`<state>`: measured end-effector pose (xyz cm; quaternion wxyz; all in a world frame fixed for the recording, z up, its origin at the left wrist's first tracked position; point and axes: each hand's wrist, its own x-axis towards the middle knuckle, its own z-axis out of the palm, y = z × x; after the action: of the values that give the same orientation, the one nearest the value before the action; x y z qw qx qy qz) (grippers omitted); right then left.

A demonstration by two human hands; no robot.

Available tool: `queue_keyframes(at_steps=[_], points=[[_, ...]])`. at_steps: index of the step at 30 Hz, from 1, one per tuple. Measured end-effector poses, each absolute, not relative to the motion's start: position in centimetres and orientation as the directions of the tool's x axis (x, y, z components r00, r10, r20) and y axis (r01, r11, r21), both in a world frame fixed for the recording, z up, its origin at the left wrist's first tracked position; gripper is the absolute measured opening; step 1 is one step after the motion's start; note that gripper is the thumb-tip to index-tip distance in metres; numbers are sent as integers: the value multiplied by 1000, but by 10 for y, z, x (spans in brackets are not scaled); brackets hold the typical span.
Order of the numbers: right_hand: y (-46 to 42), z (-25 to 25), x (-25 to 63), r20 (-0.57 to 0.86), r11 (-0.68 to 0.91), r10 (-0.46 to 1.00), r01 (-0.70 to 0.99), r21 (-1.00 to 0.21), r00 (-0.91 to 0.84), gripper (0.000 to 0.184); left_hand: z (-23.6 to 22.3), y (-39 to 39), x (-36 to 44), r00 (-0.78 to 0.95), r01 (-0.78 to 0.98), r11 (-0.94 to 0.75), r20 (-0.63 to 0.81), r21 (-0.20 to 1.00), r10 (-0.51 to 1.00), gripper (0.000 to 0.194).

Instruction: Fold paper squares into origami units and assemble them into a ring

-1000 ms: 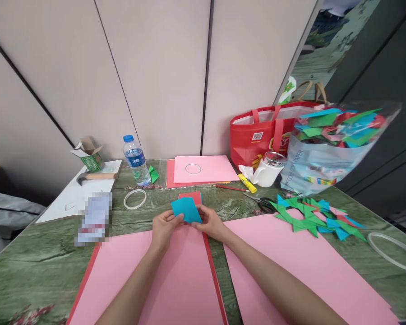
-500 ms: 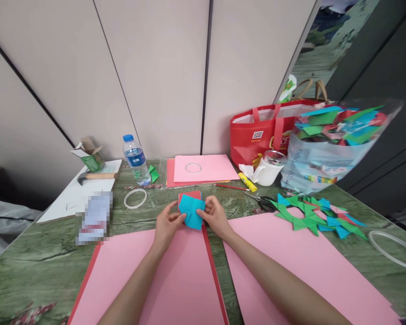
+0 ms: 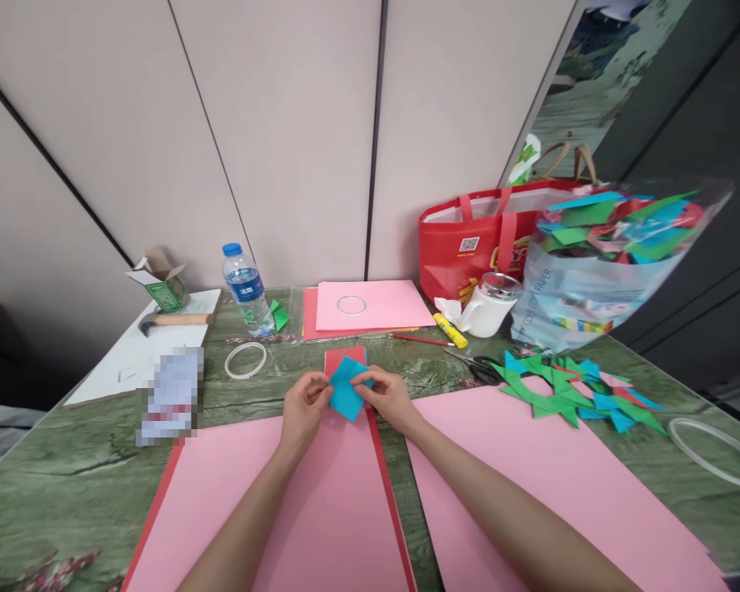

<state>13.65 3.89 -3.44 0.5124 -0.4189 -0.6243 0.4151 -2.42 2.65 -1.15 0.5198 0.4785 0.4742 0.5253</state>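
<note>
A small blue paper piece (image 3: 345,390) is held up just above the table between both hands, turned like a diamond. My left hand (image 3: 302,410) pinches its left edge and my right hand (image 3: 390,400) pinches its right corner. Behind it lies a small red paper square (image 3: 344,358). Under my forearms lie large pink sheets (image 3: 321,510) on red ones.
A pile of green and blue folded paper shapes (image 3: 576,393) and scissors (image 3: 478,370) lie to the right. At the back stand a water bottle (image 3: 245,289), white mug (image 3: 488,308), red bag (image 3: 484,242) and a plastic bag of paper (image 3: 598,263). Tape rings (image 3: 245,359) lie left and right.
The blue paper has been turned in my fingers from a broad flat piece to a narrower diamond shape, and both hands have drawn closer together.
</note>
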Motion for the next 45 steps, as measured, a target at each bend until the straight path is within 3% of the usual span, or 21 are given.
queue_keyframes(at_steps=[4, 9, 12, 19, 22, 27, 31, 40, 45], points=[[39, -34, 136, 274, 286, 953, 90, -954, -126, 13, -10, 26, -24, -24, -121, -13, 10, 993, 1000, 34], [39, -34, 137, 270, 283, 954, 89, -955, -133, 14, -10, 27, -24, 41, -57, -8, 11, 998, 999, 18], [40, -35, 137, 273, 287, 952, 90, -954, -140, 14, -13, 28, -25, 86, -39, 30, -26, 999, 996, 24], [40, -37, 138, 236, 255, 929, 32, -966, -283, 29, -14, 30, -30, -13, -45, 25, -26, 999, 1000, 28], [38, -38, 136, 249, 274, 910, 29, -961, -330, 25, -14, 31, -31, -27, -84, 44, -47, 996, 999, 28], [36, -37, 135, 234, 275, 934, 121, -954, -271, 21, -16, 31, -32, 15, -152, 65, -64, 986, 998, 32], [37, -35, 136, 284, 312, 944, 175, -934, -166, 14, -17, 29, -29, 38, -110, 39, -35, 993, 999, 31], [37, -34, 134, 170, 170, 982, -6, -985, -82, 24, -11, 22, -21, 56, -95, 43, -38, 995, 998, 33], [37, -33, 134, 146, 139, 984, -78, -987, -99, 23, -13, 22, -19, 80, -142, 85, -74, 986, 994, 44]])
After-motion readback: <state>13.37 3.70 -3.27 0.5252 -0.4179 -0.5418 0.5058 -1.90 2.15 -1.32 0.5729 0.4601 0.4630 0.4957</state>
